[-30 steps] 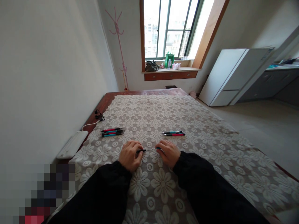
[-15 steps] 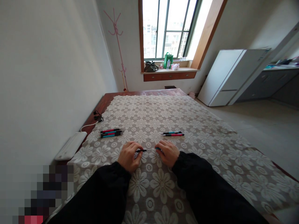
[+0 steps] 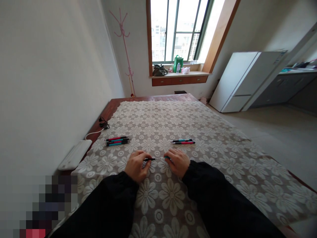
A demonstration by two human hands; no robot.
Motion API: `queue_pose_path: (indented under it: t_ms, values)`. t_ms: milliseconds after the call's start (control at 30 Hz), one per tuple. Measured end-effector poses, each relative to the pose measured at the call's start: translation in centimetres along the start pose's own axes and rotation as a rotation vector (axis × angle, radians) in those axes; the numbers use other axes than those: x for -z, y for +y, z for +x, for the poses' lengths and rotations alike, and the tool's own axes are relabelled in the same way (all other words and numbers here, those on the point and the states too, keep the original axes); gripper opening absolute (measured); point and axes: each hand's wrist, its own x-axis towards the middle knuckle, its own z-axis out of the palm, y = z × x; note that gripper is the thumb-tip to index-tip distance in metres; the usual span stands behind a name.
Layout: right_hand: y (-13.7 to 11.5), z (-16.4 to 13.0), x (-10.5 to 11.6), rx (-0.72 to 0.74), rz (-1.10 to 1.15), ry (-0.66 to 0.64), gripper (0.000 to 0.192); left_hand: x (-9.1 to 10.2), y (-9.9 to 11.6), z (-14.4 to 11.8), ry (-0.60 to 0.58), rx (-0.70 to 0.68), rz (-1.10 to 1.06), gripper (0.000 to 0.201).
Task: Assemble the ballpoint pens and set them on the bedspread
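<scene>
Both hands grip one slim pen low over the lace tablecloth [image 3: 173, 125]: left hand [image 3: 135, 166] pinches its black end [image 3: 148, 159], right hand [image 3: 178, 162] its teal barrel [image 3: 167, 157]. Between them shows a thin refill [image 3: 158, 158].

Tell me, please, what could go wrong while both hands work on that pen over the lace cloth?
The left hand and right hand hold a pen that seems pulled apart, with a thin inner part bridging the gap; it might bend or slip out. Any small piece that drops could vanish in the busy floral pattern of the lace cloth. A sleeve might also nudge the pair of pens just beyond the right hand.
</scene>
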Motion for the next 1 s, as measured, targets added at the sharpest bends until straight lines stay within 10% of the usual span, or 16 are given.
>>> queue_pose_path:
  t_ms: [1000]
  values:
    - [-0.47, -0.35, -0.42, 0.2, 0.216, -0.079, 0.012, -0.22, -0.26, -0.13, -0.071, -0.262, -0.098, 0.014]
